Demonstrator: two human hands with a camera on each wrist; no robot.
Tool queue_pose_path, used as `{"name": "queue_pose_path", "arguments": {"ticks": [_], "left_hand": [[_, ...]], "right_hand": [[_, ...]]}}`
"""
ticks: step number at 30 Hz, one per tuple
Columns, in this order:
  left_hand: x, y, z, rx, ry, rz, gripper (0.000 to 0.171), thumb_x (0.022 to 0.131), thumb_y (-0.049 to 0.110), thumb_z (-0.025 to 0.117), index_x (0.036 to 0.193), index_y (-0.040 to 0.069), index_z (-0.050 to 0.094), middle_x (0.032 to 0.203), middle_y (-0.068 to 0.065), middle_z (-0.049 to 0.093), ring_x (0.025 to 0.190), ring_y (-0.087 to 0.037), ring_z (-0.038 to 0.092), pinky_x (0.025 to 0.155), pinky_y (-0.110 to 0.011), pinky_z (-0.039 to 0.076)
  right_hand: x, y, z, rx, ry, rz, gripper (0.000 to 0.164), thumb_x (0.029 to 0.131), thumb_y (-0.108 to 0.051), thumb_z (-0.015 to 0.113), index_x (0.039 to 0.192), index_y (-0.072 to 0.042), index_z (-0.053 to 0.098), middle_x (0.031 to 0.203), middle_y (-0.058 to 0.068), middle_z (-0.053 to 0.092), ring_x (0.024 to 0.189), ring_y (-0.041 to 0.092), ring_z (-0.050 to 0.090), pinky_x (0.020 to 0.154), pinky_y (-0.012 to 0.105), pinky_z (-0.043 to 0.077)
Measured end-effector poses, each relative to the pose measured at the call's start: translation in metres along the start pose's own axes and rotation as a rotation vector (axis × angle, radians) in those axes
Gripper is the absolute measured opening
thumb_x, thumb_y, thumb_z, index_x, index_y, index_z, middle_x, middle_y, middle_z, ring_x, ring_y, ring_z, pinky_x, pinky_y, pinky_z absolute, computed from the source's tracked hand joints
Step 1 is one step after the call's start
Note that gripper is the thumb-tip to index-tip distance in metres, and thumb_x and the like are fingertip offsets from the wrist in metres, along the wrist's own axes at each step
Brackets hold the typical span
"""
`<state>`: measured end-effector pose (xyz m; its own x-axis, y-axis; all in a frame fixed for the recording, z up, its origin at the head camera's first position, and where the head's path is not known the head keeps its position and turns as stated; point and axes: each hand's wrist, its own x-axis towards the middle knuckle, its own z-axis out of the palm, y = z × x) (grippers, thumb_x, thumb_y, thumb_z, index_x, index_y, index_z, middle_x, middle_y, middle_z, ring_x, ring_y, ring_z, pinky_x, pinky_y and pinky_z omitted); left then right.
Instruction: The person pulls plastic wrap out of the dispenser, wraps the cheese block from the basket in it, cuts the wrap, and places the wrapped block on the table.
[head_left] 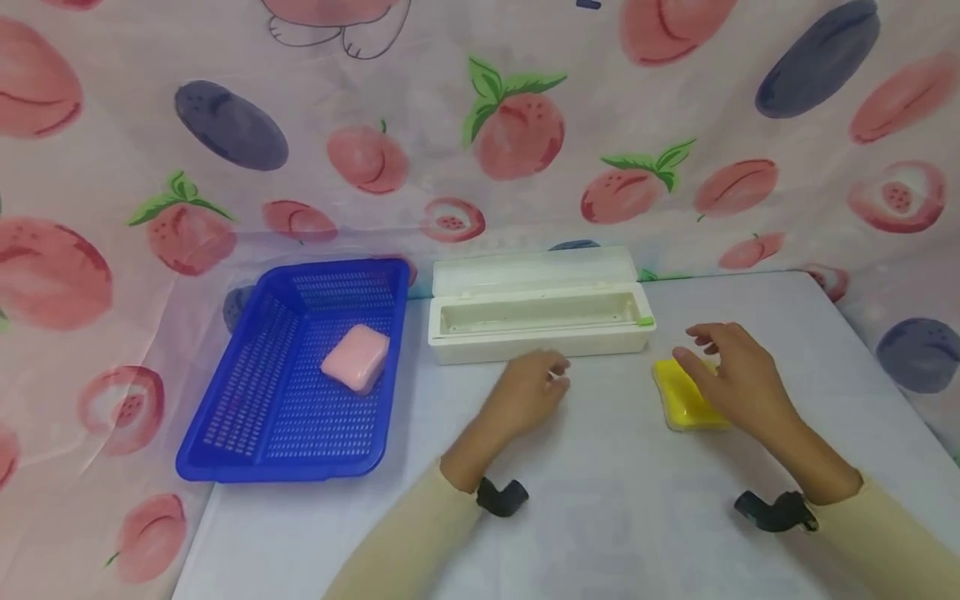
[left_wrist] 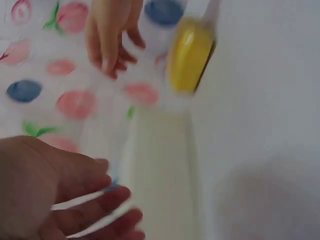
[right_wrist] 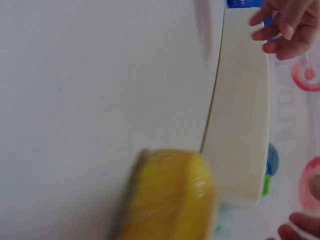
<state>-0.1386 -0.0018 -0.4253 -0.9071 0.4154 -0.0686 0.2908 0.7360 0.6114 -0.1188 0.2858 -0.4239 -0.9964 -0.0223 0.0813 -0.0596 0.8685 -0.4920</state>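
My left hand (head_left: 525,387) hangs in front of a long white box (head_left: 540,342), its fingers loosely bent and holding nothing. The box's lid (head_left: 536,271) stands raised at the back, and its long inner hollow shows. My right hand (head_left: 738,379) is beside a glossy yellow block (head_left: 678,396) with a greyish underside. In the head view its thumb overlaps the block's right part. The right wrist view shows the fingertips (right_wrist: 302,225) apart from the yellow block (right_wrist: 170,195). Nothing sits between the fingers of either hand.
On the left stands a blue plastic basket (head_left: 288,471) with slotted walls, holding a pink rounded block (head_left: 356,357). A bright green tab (head_left: 645,321) marks the white box's right end. A fruit-printed cloth (head_left: 450,100) hangs behind the white-covered table (head_left: 600,517).
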Motion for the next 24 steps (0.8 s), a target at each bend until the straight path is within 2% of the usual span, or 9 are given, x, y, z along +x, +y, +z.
{"name": "queue_pose_path", "arguments": {"ticks": [2, 4, 6, 8, 10, 12, 15, 19, 24], "left_hand": [[0.005, -0.008, -0.031, 0.162, 0.039, -0.033, 0.029, 0.100, 0.019, 0.064, 0.128, 0.011, 0.068, 0.126, -0.007, 0.068, 0.118, -0.025, 0.063, 0.096, -0.040, 0.055], [0.012, -0.016, -0.059, 0.299, 0.025, -0.094, 0.032, 0.098, 0.018, 0.066, 0.130, 0.012, 0.068, 0.130, -0.008, 0.065, 0.123, -0.030, 0.060, 0.097, -0.046, 0.054], [0.020, -0.027, -0.084, 0.388, -0.058, -0.129, 0.037, 0.097, 0.015, 0.066, 0.134, 0.012, 0.066, 0.136, -0.010, 0.063, 0.128, -0.032, 0.057, 0.102, -0.048, 0.052], [0.028, -0.038, -0.104, 0.407, -0.168, -0.161, 0.043, 0.097, 0.013, 0.066, 0.140, 0.012, 0.062, 0.145, -0.010, 0.059, 0.137, -0.032, 0.052, 0.111, -0.047, 0.046], [0.035, -0.049, -0.118, 0.398, -0.276, -0.175, 0.048, 0.098, 0.012, 0.065, 0.146, 0.010, 0.056, 0.151, -0.010, 0.055, 0.143, -0.030, 0.047, 0.119, -0.044, 0.039], [0.040, -0.059, -0.125, 0.387, -0.355, -0.173, 0.050, 0.099, 0.015, 0.065, 0.147, 0.009, 0.054, 0.150, -0.010, 0.056, 0.143, -0.028, 0.048, 0.120, -0.042, 0.037], [0.044, -0.071, -0.128, 0.342, -0.395, -0.169, 0.044, 0.099, 0.019, 0.067, 0.141, 0.010, 0.061, 0.139, -0.009, 0.064, 0.131, -0.026, 0.057, 0.113, -0.041, 0.045], [0.049, -0.085, -0.129, 0.276, -0.358, -0.135, 0.025, 0.097, 0.020, 0.070, 0.120, 0.013, 0.076, 0.118, -0.005, 0.073, 0.111, -0.022, 0.064, 0.100, -0.038, 0.054], [0.054, -0.097, -0.134, 0.192, -0.290, -0.122, 0.014, 0.096, 0.022, 0.072, 0.103, 0.015, 0.082, 0.095, 0.000, 0.074, 0.090, -0.017, 0.060, 0.085, -0.032, 0.055]], "right_hand": [[0.014, -0.016, -0.002, -0.011, -0.035, -0.092, 0.051, 0.101, -0.039, 0.062, 0.136, -0.003, 0.056, 0.130, 0.023, 0.057, 0.113, 0.041, 0.058, 0.091, 0.062, 0.054], [0.031, -0.030, 0.000, -0.016, -0.105, -0.192, 0.049, 0.101, -0.037, 0.064, 0.137, -0.005, 0.057, 0.136, 0.020, 0.058, 0.121, 0.040, 0.057, 0.098, 0.062, 0.051], [0.050, -0.043, 0.005, -0.033, -0.200, -0.275, 0.051, 0.100, -0.037, 0.065, 0.140, -0.007, 0.055, 0.141, 0.018, 0.058, 0.128, 0.040, 0.055, 0.106, 0.062, 0.046], [0.069, -0.053, 0.014, -0.067, -0.300, -0.343, 0.054, 0.100, -0.037, 0.065, 0.144, -0.008, 0.053, 0.147, 0.017, 0.055, 0.136, 0.039, 0.051, 0.113, 0.061, 0.040], [0.086, -0.060, 0.024, -0.108, -0.395, -0.383, 0.057, 0.100, -0.037, 0.065, 0.147, -0.008, 0.052, 0.148, 0.017, 0.055, 0.139, 0.039, 0.049, 0.115, 0.059, 0.039], [0.100, -0.065, 0.032, -0.143, -0.475, -0.391, 0.056, 0.100, -0.037, 0.065, 0.147, -0.008, 0.054, 0.147, 0.016, 0.057, 0.139, 0.038, 0.050, 0.115, 0.057, 0.040], [0.114, -0.066, 0.039, -0.132, -0.526, -0.393, 0.047, 0.098, -0.034, 0.069, 0.137, -0.008, 0.065, 0.136, 0.013, 0.067, 0.130, 0.035, 0.059, 0.109, 0.055, 0.046], [0.123, -0.059, 0.041, -0.067, -0.518, -0.362, 0.038, 0.093, -0.036, 0.075, 0.123, -0.014, 0.075, 0.121, 0.006, 0.075, 0.117, 0.030, 0.067, 0.101, 0.051, 0.053], [0.129, -0.054, 0.040, 0.000, -0.524, -0.295, 0.033, 0.092, -0.040, 0.076, 0.118, -0.020, 0.078, 0.113, 0.002, 0.078, 0.111, 0.026, 0.069, 0.099, 0.050, 0.053]]}}
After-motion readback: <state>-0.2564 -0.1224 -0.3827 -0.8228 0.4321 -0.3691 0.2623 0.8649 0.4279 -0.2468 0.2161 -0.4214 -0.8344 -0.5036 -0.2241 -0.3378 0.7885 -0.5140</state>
